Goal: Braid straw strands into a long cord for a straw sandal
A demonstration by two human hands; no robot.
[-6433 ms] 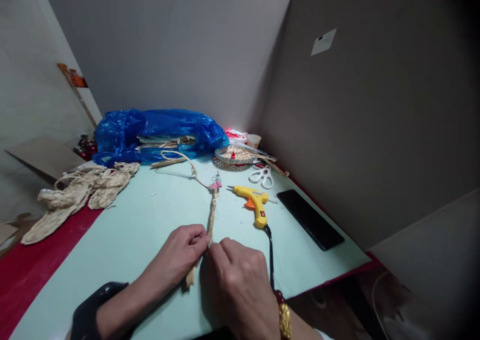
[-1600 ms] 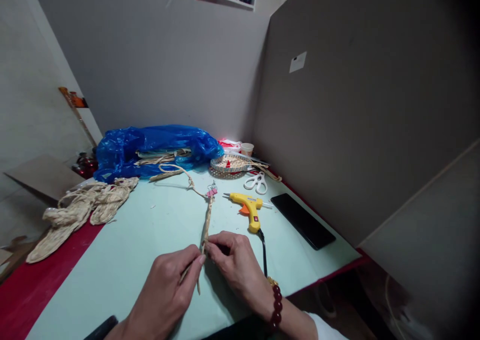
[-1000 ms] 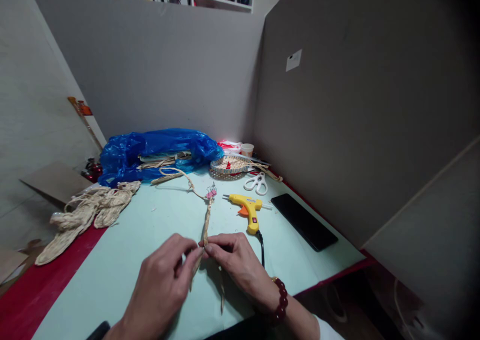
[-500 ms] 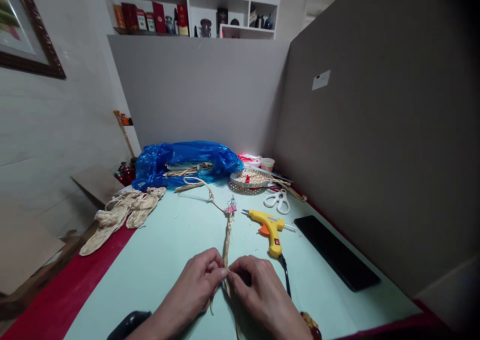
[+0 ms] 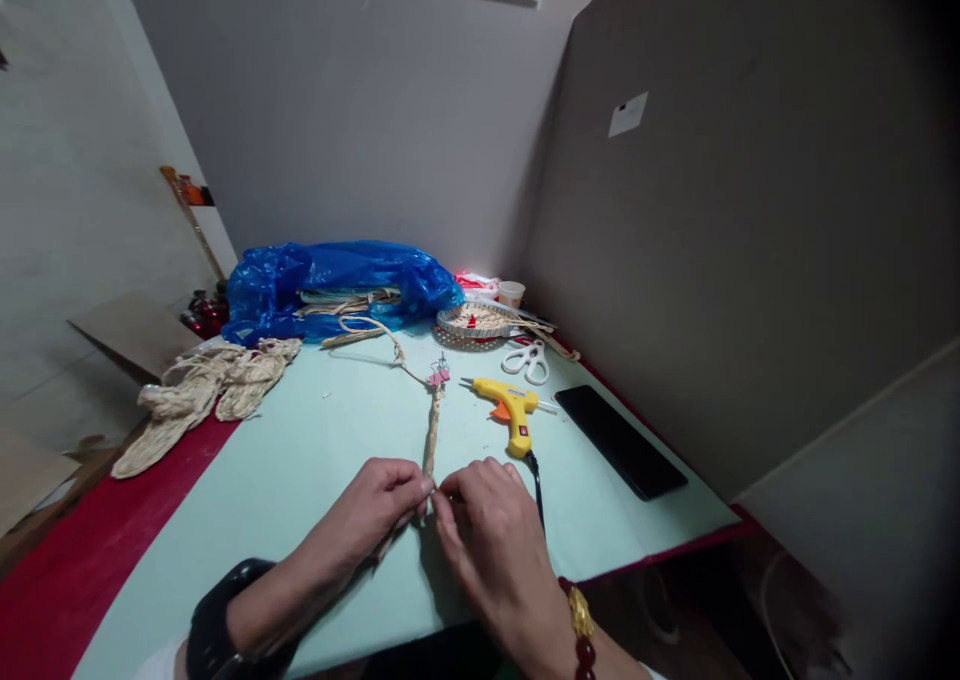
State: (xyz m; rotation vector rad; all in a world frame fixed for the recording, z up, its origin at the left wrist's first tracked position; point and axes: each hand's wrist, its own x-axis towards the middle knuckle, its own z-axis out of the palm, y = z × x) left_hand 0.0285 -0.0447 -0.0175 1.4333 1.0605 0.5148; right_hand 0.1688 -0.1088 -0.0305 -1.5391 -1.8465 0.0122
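A braided straw cord (image 5: 433, 428) runs down the middle of the table toward me. Pink binder clips (image 5: 438, 373) grip its far end, where a loose looped strand (image 5: 386, 335) trails off to the back left. My left hand (image 5: 382, 505) pinches the near end of the braid between thumb and fingers. Close beside it, my right hand (image 5: 487, 525) is closed at the same spot, its fingertips pinching a strand at the braid's end. The loose strand ends are mostly hidden under the hands.
A yellow glue gun (image 5: 514, 405) with a black cord lies right of the braid. White scissors (image 5: 527, 361), a black phone-like slab (image 5: 619, 440) and a round woven basket (image 5: 476, 320) are farther right and back. Woven straw sandals (image 5: 184, 400) sit left; a blue plastic bag (image 5: 337, 265) lies behind.
The view has tilted down and shifted, so the table sits higher and its near edge shows. Both hands stay at the braid's near end; my right wrist has turned slightly.
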